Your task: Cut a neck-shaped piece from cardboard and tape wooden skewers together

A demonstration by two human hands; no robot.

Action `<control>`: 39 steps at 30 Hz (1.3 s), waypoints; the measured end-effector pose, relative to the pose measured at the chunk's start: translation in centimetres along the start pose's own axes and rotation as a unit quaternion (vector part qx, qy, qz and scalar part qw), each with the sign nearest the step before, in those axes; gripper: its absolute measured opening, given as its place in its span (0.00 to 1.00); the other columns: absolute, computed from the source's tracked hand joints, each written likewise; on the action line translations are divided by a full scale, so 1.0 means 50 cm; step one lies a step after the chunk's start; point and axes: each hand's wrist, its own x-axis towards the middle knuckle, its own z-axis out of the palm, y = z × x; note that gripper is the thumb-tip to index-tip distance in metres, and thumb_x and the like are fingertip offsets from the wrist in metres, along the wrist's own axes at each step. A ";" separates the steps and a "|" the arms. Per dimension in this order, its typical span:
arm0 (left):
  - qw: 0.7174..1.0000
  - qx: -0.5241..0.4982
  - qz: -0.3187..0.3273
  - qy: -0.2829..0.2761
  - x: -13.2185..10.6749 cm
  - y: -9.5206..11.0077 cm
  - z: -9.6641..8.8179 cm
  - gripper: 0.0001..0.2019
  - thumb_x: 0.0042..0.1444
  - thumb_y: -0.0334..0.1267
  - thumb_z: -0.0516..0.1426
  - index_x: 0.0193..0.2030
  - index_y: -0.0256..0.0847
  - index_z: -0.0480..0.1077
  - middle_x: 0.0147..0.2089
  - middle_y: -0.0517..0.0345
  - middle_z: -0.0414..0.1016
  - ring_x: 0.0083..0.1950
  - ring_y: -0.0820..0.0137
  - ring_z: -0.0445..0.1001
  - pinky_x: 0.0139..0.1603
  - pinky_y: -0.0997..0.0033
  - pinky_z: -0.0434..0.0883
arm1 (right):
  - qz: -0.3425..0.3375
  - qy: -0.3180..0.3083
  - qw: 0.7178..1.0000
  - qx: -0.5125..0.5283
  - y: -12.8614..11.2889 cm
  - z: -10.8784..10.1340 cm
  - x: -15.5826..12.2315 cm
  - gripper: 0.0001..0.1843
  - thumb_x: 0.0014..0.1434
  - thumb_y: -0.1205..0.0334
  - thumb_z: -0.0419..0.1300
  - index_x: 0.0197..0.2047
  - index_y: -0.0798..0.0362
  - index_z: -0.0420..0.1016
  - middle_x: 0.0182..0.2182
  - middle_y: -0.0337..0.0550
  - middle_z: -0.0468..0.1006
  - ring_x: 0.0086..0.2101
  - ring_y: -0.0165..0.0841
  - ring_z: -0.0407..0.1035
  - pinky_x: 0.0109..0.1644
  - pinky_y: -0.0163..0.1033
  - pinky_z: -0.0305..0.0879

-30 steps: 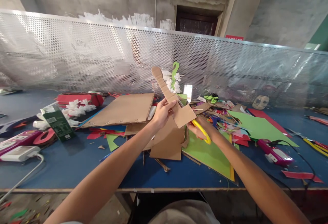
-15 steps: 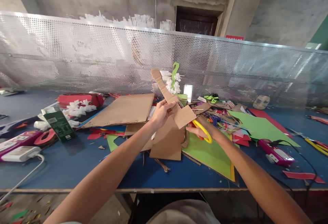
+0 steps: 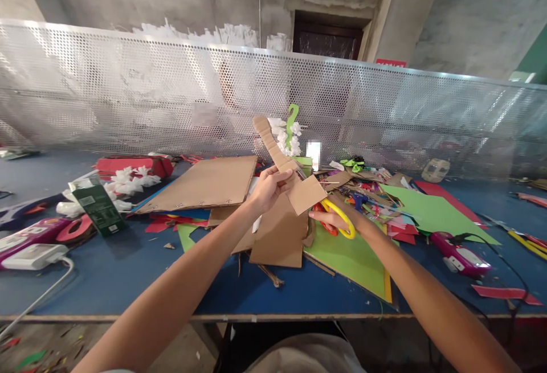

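Left hand pinched cardboard above the table; right hand curled round scissors at its lower edge. Trimming, probably; next cut seemed to need blades lined up, steady hold.

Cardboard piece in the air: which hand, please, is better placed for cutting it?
The right hand, I would judge: it holds the scissors close to the lower end of the cardboard piece, while the left hand grips that piece.
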 end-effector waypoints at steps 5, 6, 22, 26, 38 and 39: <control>1.000 0.014 0.010 0.005 -0.001 -0.004 0.003 0.18 0.47 0.38 0.73 0.45 0.36 0.80 0.47 0.47 0.83 0.43 0.66 0.80 0.42 0.70 0.75 | 0.021 0.036 0.998 -0.046 0.003 0.008 0.003 0.13 0.66 0.54 0.58 0.32 0.52 0.70 0.11 0.31 0.64 0.12 0.29 0.62 0.22 0.33 0.62; 1.000 0.016 0.013 0.004 -0.001 -0.005 0.004 0.19 0.47 0.38 0.73 0.45 0.36 0.80 0.47 0.47 0.83 0.44 0.66 0.80 0.43 0.70 0.75 | 0.026 0.048 0.997 -0.061 0.003 0.010 0.004 0.12 0.66 0.55 0.58 0.33 0.52 0.71 0.11 0.31 0.64 0.12 0.29 0.62 0.22 0.33 0.61; 0.999 0.029 0.021 0.028 -0.009 -0.011 0.015 0.19 0.43 0.39 0.74 0.41 0.37 0.79 0.42 0.51 0.82 0.39 0.69 0.78 0.38 0.72 0.71 | -0.037 0.149 0.961 -0.231 0.011 0.019 0.016 0.15 0.66 0.66 0.55 0.48 0.52 0.82 0.36 0.47 0.84 0.26 0.34 0.71 0.32 0.36 0.56; 0.999 0.030 0.030 0.032 -0.010 -0.015 0.019 0.18 0.44 0.40 0.74 0.40 0.37 0.77 0.41 0.52 0.81 0.39 0.68 0.78 0.39 0.70 0.72 | -0.037 0.165 0.951 -0.258 0.026 0.021 0.021 0.15 0.66 0.66 0.55 0.48 0.53 0.83 0.33 0.48 0.84 0.26 0.35 0.71 0.31 0.37 0.55; 0.998 0.050 0.031 0.032 -0.005 -0.019 0.010 0.20 0.42 0.42 0.74 0.40 0.37 0.78 0.42 0.51 0.82 0.41 0.66 0.79 0.39 0.70 0.73 | -0.059 0.174 0.956 -0.227 0.035 0.033 0.037 0.16 0.64 0.70 0.56 0.47 0.51 0.84 0.44 0.50 0.86 0.39 0.40 0.78 0.39 0.37 0.62; 0.998 0.053 0.031 0.034 -0.004 -0.019 0.008 0.20 0.42 0.42 0.74 0.40 0.37 0.78 0.42 0.50 0.82 0.41 0.66 0.79 0.40 0.70 0.73 | -0.061 0.170 0.959 -0.218 0.035 0.034 0.037 0.15 0.64 0.69 0.56 0.47 0.51 0.84 0.45 0.50 0.86 0.39 0.40 0.78 0.39 0.37 0.62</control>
